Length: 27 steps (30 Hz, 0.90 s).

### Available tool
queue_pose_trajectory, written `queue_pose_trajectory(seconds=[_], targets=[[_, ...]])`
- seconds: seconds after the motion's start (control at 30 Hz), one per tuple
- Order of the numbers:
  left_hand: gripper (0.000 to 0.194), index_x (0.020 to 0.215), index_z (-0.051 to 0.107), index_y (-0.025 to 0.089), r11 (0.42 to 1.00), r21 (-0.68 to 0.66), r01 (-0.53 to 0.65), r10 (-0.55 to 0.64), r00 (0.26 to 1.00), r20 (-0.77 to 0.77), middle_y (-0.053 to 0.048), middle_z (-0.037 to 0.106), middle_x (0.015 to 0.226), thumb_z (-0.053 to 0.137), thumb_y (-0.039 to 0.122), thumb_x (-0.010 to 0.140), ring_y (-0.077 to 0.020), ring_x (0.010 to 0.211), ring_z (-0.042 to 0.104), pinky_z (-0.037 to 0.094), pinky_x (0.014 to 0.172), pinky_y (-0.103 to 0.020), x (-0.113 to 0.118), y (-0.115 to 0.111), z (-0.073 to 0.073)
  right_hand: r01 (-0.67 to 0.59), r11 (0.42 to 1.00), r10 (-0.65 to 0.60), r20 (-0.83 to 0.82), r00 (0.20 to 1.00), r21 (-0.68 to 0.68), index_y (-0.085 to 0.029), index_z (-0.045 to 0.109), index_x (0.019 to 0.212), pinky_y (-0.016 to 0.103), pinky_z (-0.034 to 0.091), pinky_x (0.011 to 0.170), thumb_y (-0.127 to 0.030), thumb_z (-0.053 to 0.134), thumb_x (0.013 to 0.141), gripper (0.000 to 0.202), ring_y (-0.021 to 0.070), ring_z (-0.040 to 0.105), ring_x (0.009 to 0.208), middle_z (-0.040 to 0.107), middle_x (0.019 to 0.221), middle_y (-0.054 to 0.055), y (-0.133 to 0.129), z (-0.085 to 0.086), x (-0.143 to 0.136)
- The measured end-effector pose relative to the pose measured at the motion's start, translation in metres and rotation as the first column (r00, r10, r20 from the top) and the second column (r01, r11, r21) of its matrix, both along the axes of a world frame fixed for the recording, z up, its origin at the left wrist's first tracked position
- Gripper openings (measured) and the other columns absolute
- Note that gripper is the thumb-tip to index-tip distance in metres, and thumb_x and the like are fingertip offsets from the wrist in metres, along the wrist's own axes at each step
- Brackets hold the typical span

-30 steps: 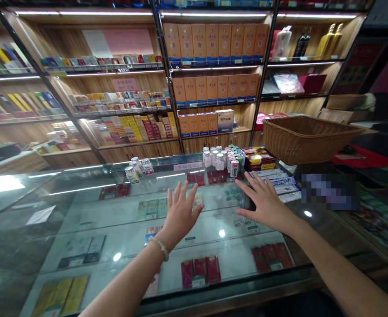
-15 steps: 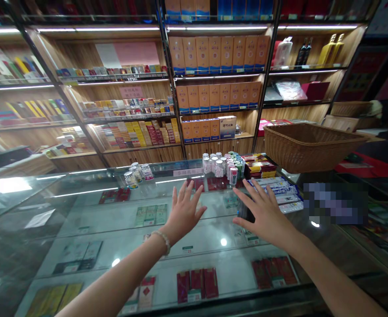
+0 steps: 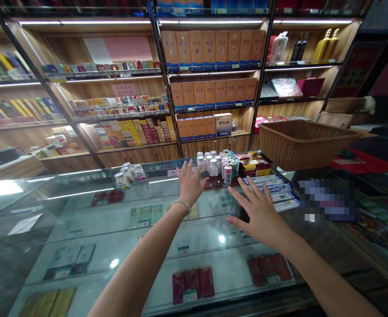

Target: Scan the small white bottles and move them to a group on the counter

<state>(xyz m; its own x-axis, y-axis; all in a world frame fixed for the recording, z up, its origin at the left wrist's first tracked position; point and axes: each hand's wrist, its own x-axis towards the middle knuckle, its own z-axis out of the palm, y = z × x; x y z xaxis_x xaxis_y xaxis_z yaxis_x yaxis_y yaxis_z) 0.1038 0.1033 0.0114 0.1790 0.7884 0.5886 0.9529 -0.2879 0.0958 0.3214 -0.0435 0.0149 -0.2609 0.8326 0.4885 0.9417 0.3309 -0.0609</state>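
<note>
Over a glass-topped table [image 3: 227, 256], the left hand [image 3: 191, 185] is open, fingers spread, near the white-lidded jars [image 3: 213, 167] grouped toward the far edge. The right hand [image 3: 261, 211], likewise spread, partly covers a dark object [image 3: 236, 210]; whether they touch cannot be confirmed. Blue-and-white packets [image 3: 282, 190] lie just beyond. One carton [image 3: 223, 125] on the lit wooden shelves [image 3: 64, 46] bears large Chinese characters beginning 洋河; a pink sign [image 3: 123, 89] carries two lines, too blurred to read. Orange boxes [image 3: 208, 47] stand in rows. Under the glass, red packs [image 3: 193, 281] sit behind a price tag [image 3: 190, 295]. A wicker basket [image 3: 308, 147] stands at right.
</note>
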Motion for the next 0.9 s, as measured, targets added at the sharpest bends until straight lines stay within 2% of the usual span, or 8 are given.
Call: queue_pose_trajectory(seconds=[0.17, 0.3, 0.43, 0.57, 0.9], targets=[[0.063, 0.143, 0.057, 0.025, 0.999, -0.023, -0.027, 0.028, 0.999, 0.019, -0.017, 0.032, 0.165, 0.066, 0.054, 0.087, -0.0389, 0.155, 0.022, 0.015, 0.123, -0.066, 0.006, 0.01, 0.0, 0.005, 1.0, -0.005, 0.002, 1.0, -0.029, -0.031, 0.044, 0.154, 0.066, 0.015, 0.122, -0.071, 0.046, 0.093, 0.073, 0.0349, 0.021, 0.155, 0.032, 0.166, 0.01, 0.0, 0.003, 0.0], [0.07, 0.148, 0.052, 0.029, 1.0, -0.025, 0.009, -0.009, 1.0, 0.003, -0.017, 0.029, 0.167, 0.068, 0.057, 0.085, -0.0396, 0.155, 0.021, 0.014, 0.122, -0.068, 0.011, 0.018, 0.002, 0.011, 1.0, -0.012, -0.008, 1.0, -0.027, -0.032, 0.044, 0.153, 0.067, 0.014, 0.122, -0.071, 0.047, 0.092, 0.073, 0.0353, 0.022, 0.155, 0.032, 0.166, 0.01, 0.0, 0.004, 0.0], [0.076, 0.152, 0.045, 0.033, 0.998, -0.011, 0.06, -0.06, 0.998, -0.02, -0.015, 0.025, 0.168, 0.071, 0.053, 0.084, -0.0384, 0.156, 0.018, 0.013, 0.121, -0.069, 0.02, 0.028, 0.008, 0.018, 0.999, -0.018, -0.001, 1.0, -0.033, -0.032, 0.044, 0.154, 0.067, 0.016, 0.122, -0.071, 0.048, 0.092, 0.073, 0.0351, 0.021, 0.155, 0.031, 0.167, 0.009, 0.0, 0.005, 0.0], [0.074, 0.15, 0.049, 0.034, 0.998, -0.027, 0.049, -0.05, 0.999, -0.005, -0.014, 0.025, 0.168, 0.073, 0.05, 0.082, -0.0392, 0.156, 0.018, 0.011, 0.121, -0.07, 0.029, 0.036, 0.013, 0.023, 0.999, -0.023, 0.007, 1.0, -0.026, -0.031, 0.045, 0.153, 0.068, 0.015, 0.121, -0.07, 0.049, 0.092, 0.073, 0.0357, 0.023, 0.155, 0.032, 0.166, 0.01, 0.0, 0.006, 0.0], [0.056, 0.137, 0.063, 0.034, 1.0, -0.011, 0.025, -0.025, 1.0, 0.018, -0.012, 0.026, 0.168, 0.071, 0.051, 0.084, -0.0392, 0.155, 0.019, 0.013, 0.12, -0.072, 0.038, 0.048, 0.013, 0.032, 0.999, -0.033, -0.018, 0.999, -0.029, -0.031, 0.041, 0.156, 0.068, 0.012, 0.122, -0.071, 0.046, 0.092, 0.075, 0.0354, 0.021, 0.155, 0.03, 0.167, 0.009, 0.0, 0.008, 0.001]])
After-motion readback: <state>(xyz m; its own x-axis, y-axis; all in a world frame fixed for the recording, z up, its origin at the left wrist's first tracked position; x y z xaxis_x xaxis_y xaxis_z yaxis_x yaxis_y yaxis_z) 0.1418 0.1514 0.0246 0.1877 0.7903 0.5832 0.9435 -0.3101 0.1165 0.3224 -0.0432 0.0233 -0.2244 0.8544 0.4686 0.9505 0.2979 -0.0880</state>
